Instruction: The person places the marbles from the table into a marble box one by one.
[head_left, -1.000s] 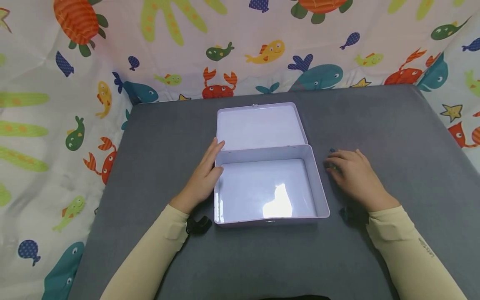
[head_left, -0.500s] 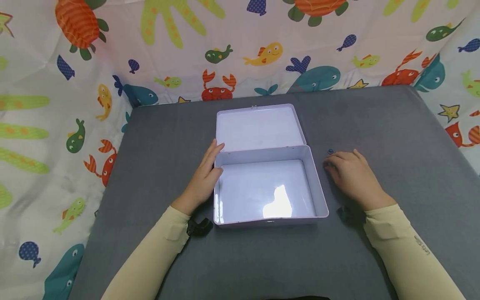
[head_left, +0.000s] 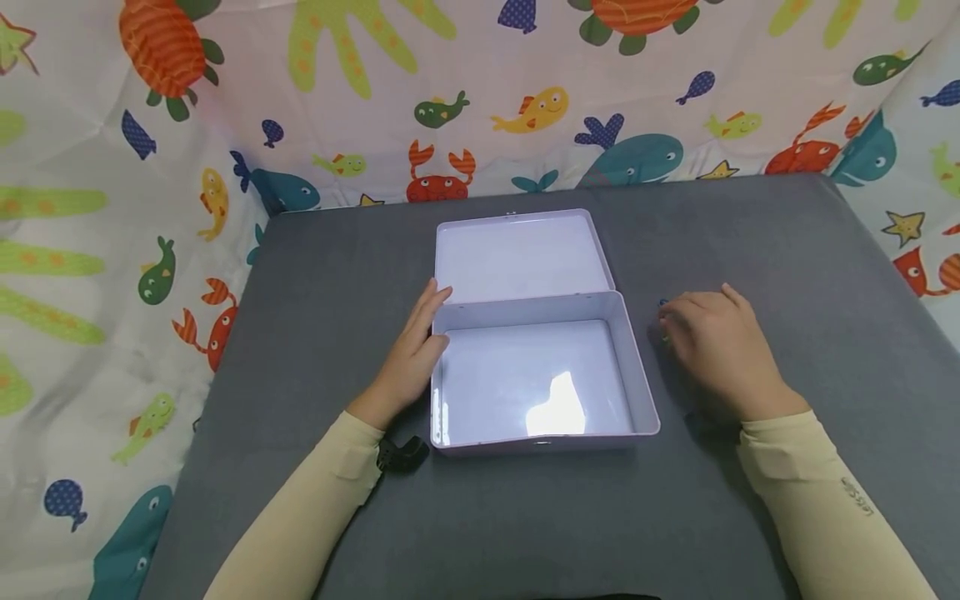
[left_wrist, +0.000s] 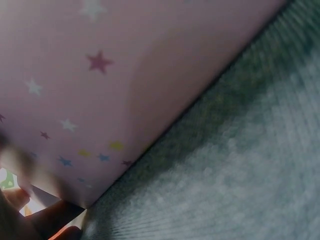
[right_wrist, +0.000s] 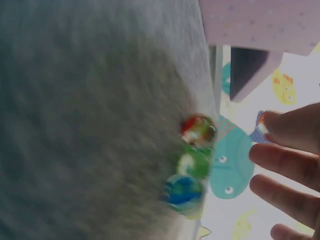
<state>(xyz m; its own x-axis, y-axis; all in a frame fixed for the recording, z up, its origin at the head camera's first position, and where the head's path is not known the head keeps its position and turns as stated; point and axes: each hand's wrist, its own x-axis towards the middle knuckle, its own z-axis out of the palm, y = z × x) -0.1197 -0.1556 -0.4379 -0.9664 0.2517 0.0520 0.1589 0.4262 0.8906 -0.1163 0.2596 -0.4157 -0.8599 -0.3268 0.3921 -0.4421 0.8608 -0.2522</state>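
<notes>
A pale lilac tin box [head_left: 536, 379] stands on the grey cloth, its lid [head_left: 525, 254] folded back. My left hand [head_left: 405, 354] rests against its left side, thumb and fingertips at the rim. Right of the box, my right hand [head_left: 716, 350] hovers with bent fingers above small glass marbles. In the right wrist view a red-and-green marble [right_wrist: 198, 129], a green marble [right_wrist: 194, 162] and a blue marble [right_wrist: 183, 192] touch in a row, with a yellowish edge showing behind. The fingers [right_wrist: 285, 162] are apart from these. An orange-white speck shows by the uppermost fingertip; whether it is a pinched marble is unclear.
Grey cloth [head_left: 787, 242] covers the table. A white curtain with sea animals [head_left: 480, 75] hangs behind it and down the left side. The box's outer wall [left_wrist: 165, 85] is pink with stars. A dark wrist mount [head_left: 402, 454] sits under the left wrist.
My right hand first reaches slightly toward the box's side, then draws back to the right, its fingers now blurred by motion. My left hand and the box stay in place.
</notes>
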